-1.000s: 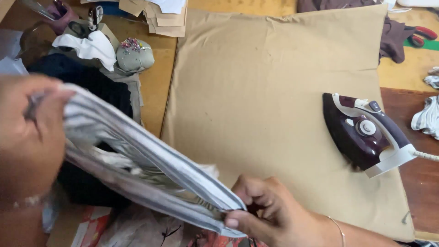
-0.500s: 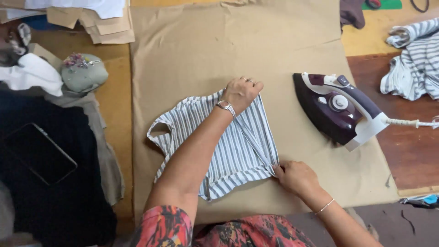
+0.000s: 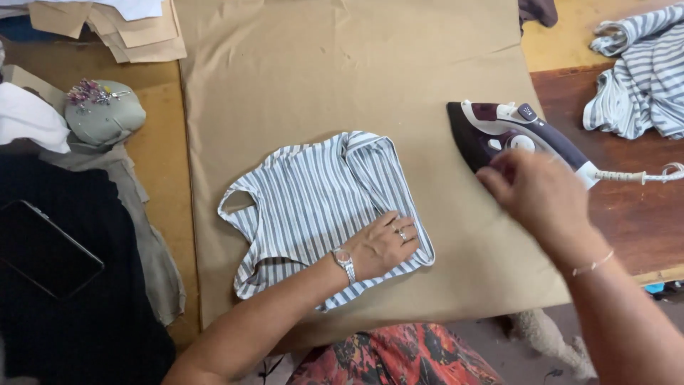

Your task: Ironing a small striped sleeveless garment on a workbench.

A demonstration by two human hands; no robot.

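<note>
Left hand [image 3: 381, 246] stayed flat, pinning striped garment [image 3: 320, 207]; right hand [image 3: 531, 187] left the cloth, reached iron [image 3: 509, 135], grip unclear.

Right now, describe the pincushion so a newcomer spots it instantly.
Start at the big tan padded pressing sheet covering the table. Left of its upper edge, on the yellow wood, sits a domed grey-green fabric pincushion. Unlike the white cloth beside it, it bristles with pink-headed pins.

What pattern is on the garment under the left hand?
Narrow grey and white stripes on the garment, flattened by the left hand. The head view shows it best.
</note>
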